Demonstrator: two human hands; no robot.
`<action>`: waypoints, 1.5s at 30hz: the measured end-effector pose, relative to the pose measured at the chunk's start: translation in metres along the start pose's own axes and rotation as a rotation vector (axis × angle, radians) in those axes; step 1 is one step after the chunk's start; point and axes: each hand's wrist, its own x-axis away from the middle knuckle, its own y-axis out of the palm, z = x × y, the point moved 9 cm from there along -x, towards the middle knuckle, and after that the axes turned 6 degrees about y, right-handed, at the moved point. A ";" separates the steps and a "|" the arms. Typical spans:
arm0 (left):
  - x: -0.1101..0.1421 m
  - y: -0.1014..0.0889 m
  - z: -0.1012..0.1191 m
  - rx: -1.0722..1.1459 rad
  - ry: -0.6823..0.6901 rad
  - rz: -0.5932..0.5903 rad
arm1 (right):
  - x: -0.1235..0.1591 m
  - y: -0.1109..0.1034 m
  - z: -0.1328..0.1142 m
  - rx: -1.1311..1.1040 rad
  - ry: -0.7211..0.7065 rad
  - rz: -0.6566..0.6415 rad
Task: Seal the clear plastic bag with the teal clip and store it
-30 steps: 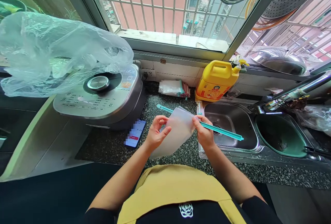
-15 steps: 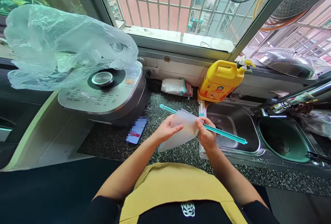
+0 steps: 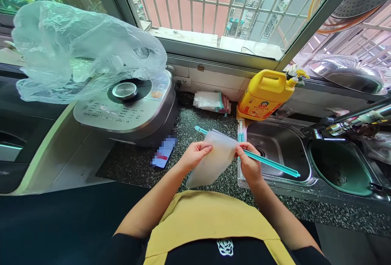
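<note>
A frosted plastic bag (image 3: 212, 161) hangs over the speckled counter (image 3: 131, 167), held at its top edge by both hands. My left hand (image 3: 194, 155) pinches the left side of the bag's mouth. My right hand (image 3: 249, 163) pinches the right side and grips a long teal sealing rod (image 3: 271, 164). The rod runs along the bag's mouth, its left tip poking out behind the bag and its right end reaching over the sink.
A silver rice cooker (image 3: 128, 108) stands at left under a large crumpled clear bag (image 3: 79, 51). A phone (image 3: 164, 157) lies before it. More folded bags (image 3: 210, 101) and a yellow jug (image 3: 265, 93) sit by the wall. A steel sink (image 3: 276, 151) with a green basin (image 3: 339, 167) is at right.
My left hand has slid from under the bag up to its top edge. The rod has shifted a little to the right over the sink.
</note>
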 end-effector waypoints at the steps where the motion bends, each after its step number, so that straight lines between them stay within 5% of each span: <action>1: 0.000 -0.001 -0.002 0.027 -0.009 0.008 | 0.000 0.000 0.000 -0.008 -0.003 0.009; 22: 0.008 -0.020 0.001 0.136 0.056 0.279 | 0.001 0.005 -0.008 0.063 -0.085 -0.149; 28: 0.011 -0.017 0.003 0.165 0.121 0.306 | -0.002 0.011 0.001 0.028 -0.041 -0.094; 33: 0.011 -0.017 -0.004 0.136 0.117 0.252 | -0.003 0.014 0.008 0.055 -0.015 -0.055; 40: 0.016 0.005 -0.019 0.000 -0.083 -0.093 | -0.001 0.006 0.002 0.076 -0.052 -0.011; 45: 0.016 -0.002 -0.014 0.004 -0.050 -0.004 | 0.001 0.008 -0.004 0.106 -0.070 -0.061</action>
